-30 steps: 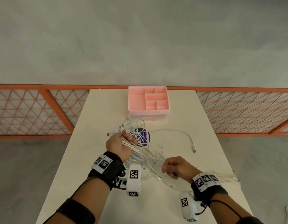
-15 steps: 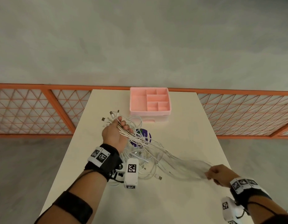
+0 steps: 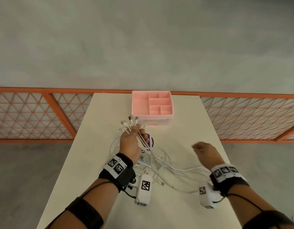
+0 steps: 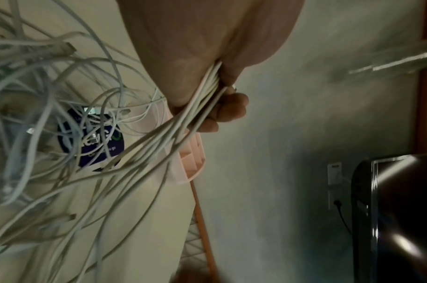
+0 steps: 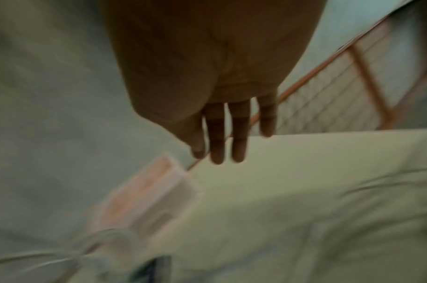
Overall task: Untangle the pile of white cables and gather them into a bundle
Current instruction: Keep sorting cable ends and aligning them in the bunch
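My left hand (image 3: 132, 142) is raised over the middle of the cream table (image 3: 96, 146) and grips a sheaf of white cables (image 3: 140, 139) near their plugs (image 3: 129, 123), which stick out past the knuckles. In the left wrist view the fingers (image 4: 229, 107) curl round the strands (image 4: 202, 99). The loose ends (image 3: 174, 172) trail down and right across the table in a tangle. My right hand (image 3: 204, 151) hovers right of the tangle, blurred, holding nothing; the right wrist view shows its fingers (image 5: 231, 134) straight.
A pink compartment tray (image 3: 136, 104) stands at the table's far edge, just beyond the left hand. A dark blue round sticker (image 3: 151, 142) lies under the cables. An orange lattice railing (image 3: 27, 116) runs behind the table. Bare table lies near the front edge.
The right hand has let go of the cable ends it was pulling out to the right and has swung back up and left. The left hand has lifted and turned, keeping its grip.
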